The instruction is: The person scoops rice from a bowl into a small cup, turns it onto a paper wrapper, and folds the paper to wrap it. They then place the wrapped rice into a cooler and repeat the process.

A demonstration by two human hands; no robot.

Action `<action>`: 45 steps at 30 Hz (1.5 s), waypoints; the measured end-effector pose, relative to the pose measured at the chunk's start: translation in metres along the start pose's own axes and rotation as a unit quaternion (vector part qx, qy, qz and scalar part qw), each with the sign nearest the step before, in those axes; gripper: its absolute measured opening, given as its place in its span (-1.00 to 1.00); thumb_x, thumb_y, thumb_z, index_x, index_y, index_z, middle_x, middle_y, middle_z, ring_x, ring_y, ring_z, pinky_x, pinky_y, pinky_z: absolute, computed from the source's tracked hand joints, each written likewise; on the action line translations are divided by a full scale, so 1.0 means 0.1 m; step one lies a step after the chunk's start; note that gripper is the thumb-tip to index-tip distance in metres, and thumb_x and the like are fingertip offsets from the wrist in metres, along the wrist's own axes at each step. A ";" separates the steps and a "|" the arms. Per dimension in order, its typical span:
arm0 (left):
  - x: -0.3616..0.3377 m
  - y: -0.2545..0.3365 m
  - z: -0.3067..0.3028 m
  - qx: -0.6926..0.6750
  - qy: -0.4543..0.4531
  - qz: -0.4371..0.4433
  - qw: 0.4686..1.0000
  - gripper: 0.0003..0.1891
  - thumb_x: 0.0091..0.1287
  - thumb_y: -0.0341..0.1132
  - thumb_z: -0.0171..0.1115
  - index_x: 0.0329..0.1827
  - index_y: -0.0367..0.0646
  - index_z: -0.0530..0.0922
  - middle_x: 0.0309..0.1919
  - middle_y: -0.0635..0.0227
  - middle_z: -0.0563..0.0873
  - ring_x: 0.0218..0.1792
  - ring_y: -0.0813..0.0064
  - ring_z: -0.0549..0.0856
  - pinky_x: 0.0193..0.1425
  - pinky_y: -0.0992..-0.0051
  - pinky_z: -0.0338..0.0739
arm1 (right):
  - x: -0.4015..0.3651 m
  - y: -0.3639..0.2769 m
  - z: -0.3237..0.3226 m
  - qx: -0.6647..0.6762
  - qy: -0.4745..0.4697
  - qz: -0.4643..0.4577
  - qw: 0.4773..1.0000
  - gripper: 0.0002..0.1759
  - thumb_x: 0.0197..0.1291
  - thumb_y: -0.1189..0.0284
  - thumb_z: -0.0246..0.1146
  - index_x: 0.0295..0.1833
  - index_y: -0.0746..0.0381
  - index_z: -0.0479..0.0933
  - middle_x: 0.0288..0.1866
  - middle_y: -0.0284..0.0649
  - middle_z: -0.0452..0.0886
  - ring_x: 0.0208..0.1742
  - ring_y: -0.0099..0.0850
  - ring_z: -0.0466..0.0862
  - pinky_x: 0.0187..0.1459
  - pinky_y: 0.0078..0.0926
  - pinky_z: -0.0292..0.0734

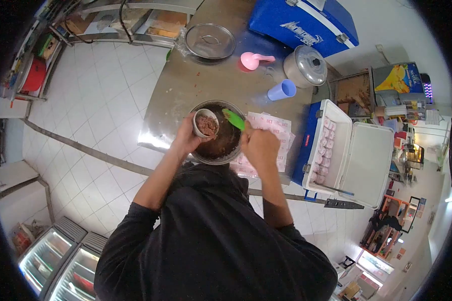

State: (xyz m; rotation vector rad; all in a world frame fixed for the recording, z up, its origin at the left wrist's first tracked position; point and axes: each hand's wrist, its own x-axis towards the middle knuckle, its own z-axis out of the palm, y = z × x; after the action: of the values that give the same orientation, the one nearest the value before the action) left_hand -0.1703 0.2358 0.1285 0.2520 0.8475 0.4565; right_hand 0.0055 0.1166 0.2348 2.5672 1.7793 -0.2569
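Head view: the left hand [187,136] is curled around a small round white cup [197,116] filled with reddish-brown chopped mixture [206,125], over the left part of a wide round metal bowl [232,150]. The right hand [260,149] is closed around a bright green spatula [236,121], its smeared tip over the bowl's right part. White paper sheets with red print [281,128] lie just right of the bowl; a light-blue plastic cup [281,90] stands beyond it, to the right.
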 end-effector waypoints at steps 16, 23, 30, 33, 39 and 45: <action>-0.55 0.19 -0.82 -0.045 -0.025 0.035 0.998 -0.59 0.65 -0.10 -0.20 0.28 -0.13 0.50 0.11 0.23 0.69 0.03 0.24 0.74 -0.16 0.07 0.76 | 1.06 -0.18 1.42 -0.023 -0.057 -0.352 0.934 -0.81 0.18 0.44 0.22 -0.35 0.22 0.74 -0.41 0.04 0.73 -0.30 -0.03 0.79 -0.29 -0.05 0.67; -0.54 0.17 -0.80 -0.015 0.001 0.024 1.000 -0.62 0.64 -0.15 -0.15 0.27 -0.16 0.51 0.13 0.22 0.67 0.10 0.27 0.71 0.01 0.05 0.74 | 0.84 0.23 1.48 -0.037 -0.158 -0.536 0.828 -0.82 0.14 0.42 0.23 -0.29 0.22 0.73 -0.42 0.00 0.72 -0.32 -0.07 0.77 -0.35 -0.13 0.63; -0.61 0.24 -0.64 -0.003 0.027 0.009 1.000 -0.62 0.65 -0.17 -0.24 0.26 -0.17 0.48 0.15 0.21 0.65 0.14 0.26 0.69 0.19 0.06 0.68 | 0.91 0.22 1.19 -0.052 -0.325 -0.443 0.834 -0.77 0.08 0.46 0.26 -0.17 0.20 0.77 -0.33 0.01 0.75 -0.23 -0.08 0.78 -0.18 -0.11 0.64; -0.61 0.22 -0.67 -0.029 0.039 0.022 0.999 -0.60 0.67 -0.13 -0.25 0.26 -0.18 0.46 0.13 0.17 0.67 0.07 0.23 0.73 0.03 0.09 0.76 | 1.08 0.19 0.94 0.030 -0.405 -0.397 0.823 -0.70 0.16 0.41 0.27 -0.02 0.19 0.77 -0.30 0.02 0.76 -0.26 -0.08 0.75 -0.18 -0.15 0.61; -0.67 0.28 -0.50 -0.028 0.026 0.058 0.998 -0.60 0.65 -0.13 -0.29 0.25 -0.15 0.43 0.12 0.19 0.66 0.13 0.20 0.70 0.10 -0.02 0.73 | 1.20 0.48 0.36 0.269 -0.371 -0.309 0.834 -0.68 0.31 0.27 0.28 0.08 0.15 0.74 -0.35 -0.01 0.74 -0.39 -0.17 0.70 -0.25 -0.20 0.55; -0.13 -0.01 -0.26 -0.052 0.028 0.022 0.998 -0.63 0.62 -0.10 -0.19 0.18 -0.07 0.54 0.05 0.25 0.70 0.07 0.24 0.71 0.05 0.01 0.68 | 0.23 -0.25 0.20 0.008 -0.073 -0.166 0.983 -0.63 0.31 0.37 0.22 0.19 0.12 0.70 -0.41 -0.08 0.69 -0.48 -0.20 0.72 -0.38 -0.11 0.60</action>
State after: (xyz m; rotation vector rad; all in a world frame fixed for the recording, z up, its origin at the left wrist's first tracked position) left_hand -0.1970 0.2295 0.1200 0.1635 0.8725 0.5496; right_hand -0.0128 0.1451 0.2137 2.1816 2.1445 -0.4494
